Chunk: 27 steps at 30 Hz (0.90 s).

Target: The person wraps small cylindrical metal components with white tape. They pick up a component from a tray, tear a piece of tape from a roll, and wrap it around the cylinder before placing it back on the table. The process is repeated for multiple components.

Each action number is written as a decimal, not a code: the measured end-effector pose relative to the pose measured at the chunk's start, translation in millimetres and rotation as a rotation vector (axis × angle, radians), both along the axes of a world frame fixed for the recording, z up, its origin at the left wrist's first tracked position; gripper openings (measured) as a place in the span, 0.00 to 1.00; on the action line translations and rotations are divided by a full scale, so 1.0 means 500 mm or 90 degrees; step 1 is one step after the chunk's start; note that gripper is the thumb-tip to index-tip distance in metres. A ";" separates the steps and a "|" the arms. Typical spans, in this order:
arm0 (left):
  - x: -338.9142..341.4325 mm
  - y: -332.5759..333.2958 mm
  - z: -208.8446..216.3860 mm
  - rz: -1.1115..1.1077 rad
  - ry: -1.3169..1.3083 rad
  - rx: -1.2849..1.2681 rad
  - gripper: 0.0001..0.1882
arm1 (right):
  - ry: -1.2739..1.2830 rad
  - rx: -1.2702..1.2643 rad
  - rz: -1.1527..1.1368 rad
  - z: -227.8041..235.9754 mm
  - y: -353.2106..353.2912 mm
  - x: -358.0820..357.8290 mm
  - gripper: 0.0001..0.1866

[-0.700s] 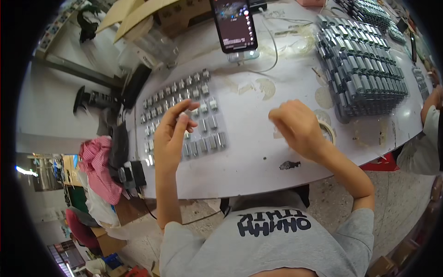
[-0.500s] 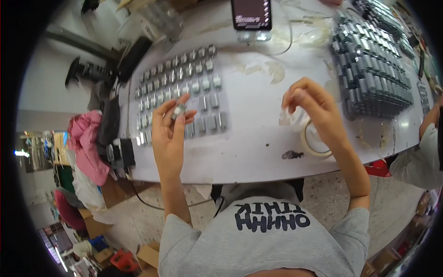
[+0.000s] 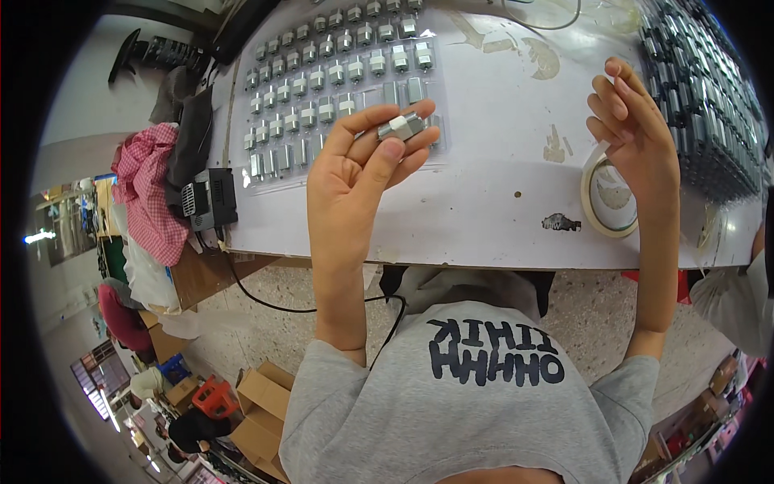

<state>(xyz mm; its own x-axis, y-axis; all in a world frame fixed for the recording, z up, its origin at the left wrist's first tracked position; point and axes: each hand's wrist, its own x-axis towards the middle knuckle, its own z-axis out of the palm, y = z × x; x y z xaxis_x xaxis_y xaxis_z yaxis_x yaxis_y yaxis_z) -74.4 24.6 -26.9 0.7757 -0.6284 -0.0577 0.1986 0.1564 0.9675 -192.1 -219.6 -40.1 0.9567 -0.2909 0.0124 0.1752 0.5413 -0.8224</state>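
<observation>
A small silvery motor point(image 3: 401, 127) with a white band round its middle lies between the thumb and fingers of my left hand point(image 3: 348, 173). This hand is raised over the near right part of a clear plastic tray point(image 3: 442, 157). In the tray stand rows of similar motors point(image 3: 316, 78); many wear white bands, while those in the nearest row look bare. My right hand point(image 3: 637, 129) hovers above a roll of pale tape point(image 3: 591, 202), fingers curled in and thumb close to them. Whatever its fingertips hold, if anything, is too small to make out. A loose tape end rises from the roll toward this hand.
Stacked trays full of motors point(image 3: 709, 105) stand at the right of the white table point(image 3: 484, 218). A black box-shaped device point(image 3: 211, 199) and a pink checked cloth point(image 3: 149, 189) are at the left edge. A black cable point(image 3: 282, 308) hangs below the table's front edge.
The view has shifted, so the table sits higher in it. My left hand has brought the motor closer and turned it sideways. My right hand has moved outward to the right, above the tape roll.
</observation>
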 end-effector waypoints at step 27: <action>0.085 0.055 -0.029 0.105 -0.506 0.366 0.12 | 0.037 -0.186 0.007 -0.001 0.022 0.005 0.26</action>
<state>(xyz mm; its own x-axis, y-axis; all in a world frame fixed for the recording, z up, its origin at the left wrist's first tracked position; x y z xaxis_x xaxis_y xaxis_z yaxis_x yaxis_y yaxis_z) -31.9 52.1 -41.4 0.7960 -0.5489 0.2551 -0.5224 -0.4103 0.7475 -189.6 -208.5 -40.5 0.9612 -0.2731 0.0400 0.1196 0.2816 -0.9520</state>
